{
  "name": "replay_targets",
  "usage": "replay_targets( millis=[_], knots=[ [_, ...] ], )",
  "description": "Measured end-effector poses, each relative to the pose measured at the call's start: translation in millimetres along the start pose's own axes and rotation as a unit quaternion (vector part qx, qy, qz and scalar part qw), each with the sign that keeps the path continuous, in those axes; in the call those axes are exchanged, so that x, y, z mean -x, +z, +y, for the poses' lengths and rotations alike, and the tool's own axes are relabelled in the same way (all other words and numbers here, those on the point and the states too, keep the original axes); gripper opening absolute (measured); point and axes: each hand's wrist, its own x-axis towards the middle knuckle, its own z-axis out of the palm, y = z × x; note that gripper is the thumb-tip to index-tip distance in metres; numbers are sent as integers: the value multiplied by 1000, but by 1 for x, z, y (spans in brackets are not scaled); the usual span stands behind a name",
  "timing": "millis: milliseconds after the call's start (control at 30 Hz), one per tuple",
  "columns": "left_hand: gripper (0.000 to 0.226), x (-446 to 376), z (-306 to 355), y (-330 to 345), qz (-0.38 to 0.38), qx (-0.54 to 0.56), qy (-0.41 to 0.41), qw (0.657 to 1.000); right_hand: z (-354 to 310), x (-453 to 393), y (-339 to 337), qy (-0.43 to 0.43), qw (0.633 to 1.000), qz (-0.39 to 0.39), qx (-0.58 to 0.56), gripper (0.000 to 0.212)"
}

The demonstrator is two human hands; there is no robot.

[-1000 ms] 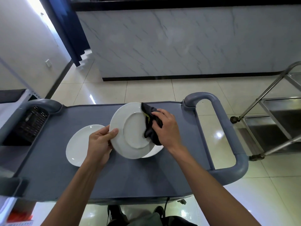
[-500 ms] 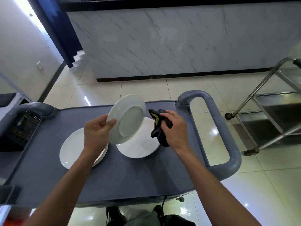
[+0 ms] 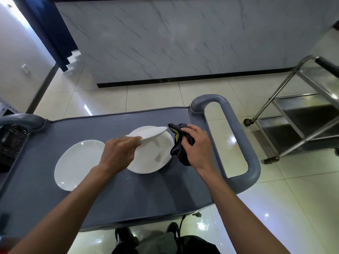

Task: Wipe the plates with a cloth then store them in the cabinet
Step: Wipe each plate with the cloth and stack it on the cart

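Note:
My left hand (image 3: 118, 154) grips a white plate (image 3: 152, 134) by its near rim, tilted almost edge-on above the grey cart top (image 3: 128, 195). Under it lies a second white plate (image 3: 154, 158) flat on the cart. A third white plate (image 3: 77, 164) lies to the left, partly behind my left wrist. My right hand (image 3: 197, 143) holds a crumpled black cloth (image 3: 178, 142) with a yellow patch, just right of the middle plate and touching its edge.
The cart has a grey loop handle (image 3: 236, 140) on its right end and another handle (image 3: 22, 120) at the left. A steel trolley (image 3: 297, 121) stands on the tiled floor at right. A marble-faced counter (image 3: 183, 39) runs behind. A dark grid object (image 3: 11, 143) is at far left.
My left hand has turned the held plate from facing me to nearly edge-on and lowered it over the middle plate. The right hand with the cloth has come off that plate and moved right.

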Motion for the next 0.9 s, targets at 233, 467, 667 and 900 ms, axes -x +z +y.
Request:
replay_targets(
  millis=[233, 467, 667, 900],
  knots=[
    [22, 0, 7, 18, 3, -39, 72, 997, 1, 2, 5, -9, 1000, 0, 10, 26],
    [20, 31, 13, 39, -66, -20, 77, 995, 4, 9, 7, -14, 1000, -5, 14, 26],
    [14, 53, 13, 50, -103, -19, 63, 992, 8, 19, 15, -14, 1000, -18, 15, 26],
    [36, 67, 17, 56, -146, -55, 60, 986, 8, 27, 23, -15, 999, -31, 12, 27]
  ],
)
